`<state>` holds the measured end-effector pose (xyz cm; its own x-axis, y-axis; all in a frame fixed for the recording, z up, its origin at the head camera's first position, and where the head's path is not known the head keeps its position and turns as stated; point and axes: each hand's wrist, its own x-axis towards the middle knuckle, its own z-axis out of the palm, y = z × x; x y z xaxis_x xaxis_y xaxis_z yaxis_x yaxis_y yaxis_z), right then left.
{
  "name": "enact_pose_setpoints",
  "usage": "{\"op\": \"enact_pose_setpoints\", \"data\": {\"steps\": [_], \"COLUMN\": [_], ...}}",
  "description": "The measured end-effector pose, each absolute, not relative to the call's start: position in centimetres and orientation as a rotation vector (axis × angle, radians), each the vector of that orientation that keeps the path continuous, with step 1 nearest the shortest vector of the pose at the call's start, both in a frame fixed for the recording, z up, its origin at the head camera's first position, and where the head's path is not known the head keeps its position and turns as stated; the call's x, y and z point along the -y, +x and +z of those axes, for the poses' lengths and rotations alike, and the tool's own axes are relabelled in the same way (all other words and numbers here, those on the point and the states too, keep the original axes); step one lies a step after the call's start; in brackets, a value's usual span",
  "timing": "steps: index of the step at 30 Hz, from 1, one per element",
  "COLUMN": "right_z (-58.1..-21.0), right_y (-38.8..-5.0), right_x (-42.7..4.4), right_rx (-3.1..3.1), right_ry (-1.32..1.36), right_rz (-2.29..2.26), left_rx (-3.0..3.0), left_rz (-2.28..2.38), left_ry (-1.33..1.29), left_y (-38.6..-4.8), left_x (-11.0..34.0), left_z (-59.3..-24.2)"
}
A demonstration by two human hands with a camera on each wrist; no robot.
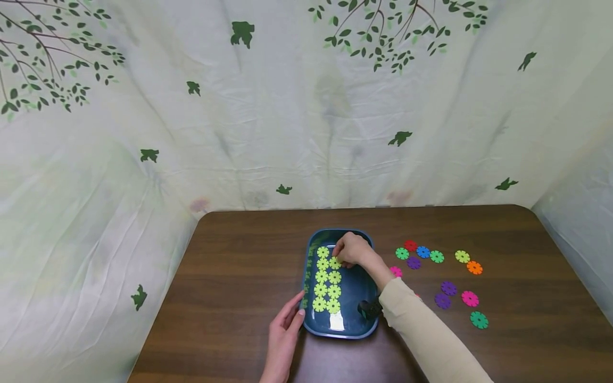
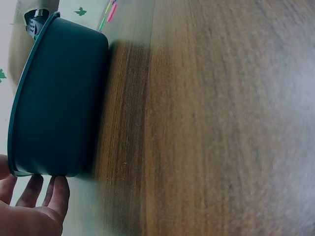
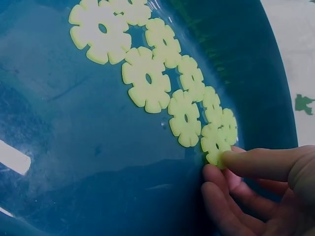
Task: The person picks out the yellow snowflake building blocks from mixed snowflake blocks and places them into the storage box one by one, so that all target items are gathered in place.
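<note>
A blue tray [image 1: 354, 332] stands on the table, with two columns of yellow-green flower-shaped discs [image 1: 320, 290] along its left side. Inside its far part, my right hand [image 1: 353, 249] pinches one yellow-green disc [image 3: 215, 142] between thumb and fingers, at the far end of the second column. The right wrist view shows that disc close to its neighbours; whether it lies flat on the tray bottom I cannot tell. My left hand [image 1: 282, 335] touches the tray's left side near the rim, its fingertips [image 2: 60, 184] against the outer wall in the left wrist view.
Loose discs in several colours lie on the brown table [image 1: 230, 287] right of the tray, among them an orange disc [image 1: 474, 267], a pink disc [image 1: 470, 298] and a green disc [image 1: 479, 319]. A pale leaf-patterned curtain [image 1: 287, 133] hangs behind the table.
</note>
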<state>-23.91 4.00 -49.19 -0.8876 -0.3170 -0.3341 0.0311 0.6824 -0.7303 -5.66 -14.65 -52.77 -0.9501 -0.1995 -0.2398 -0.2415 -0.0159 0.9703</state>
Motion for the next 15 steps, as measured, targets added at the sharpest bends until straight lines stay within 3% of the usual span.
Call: {"op": "enact_pose_setpoints", "data": {"steps": [15], "right_z": [-49.16], "right_y": [-23.35], "right_x": [-3.97], "right_rx": [-2.448], "right_ry": [-0.194], "right_rz": [-1.117], "left_rx": [-2.175], "left_rz": [2.14], "left_ry": [-0.508], "left_y": [-5.7], "left_x": [14.63], "left_z": [-52.69]}}
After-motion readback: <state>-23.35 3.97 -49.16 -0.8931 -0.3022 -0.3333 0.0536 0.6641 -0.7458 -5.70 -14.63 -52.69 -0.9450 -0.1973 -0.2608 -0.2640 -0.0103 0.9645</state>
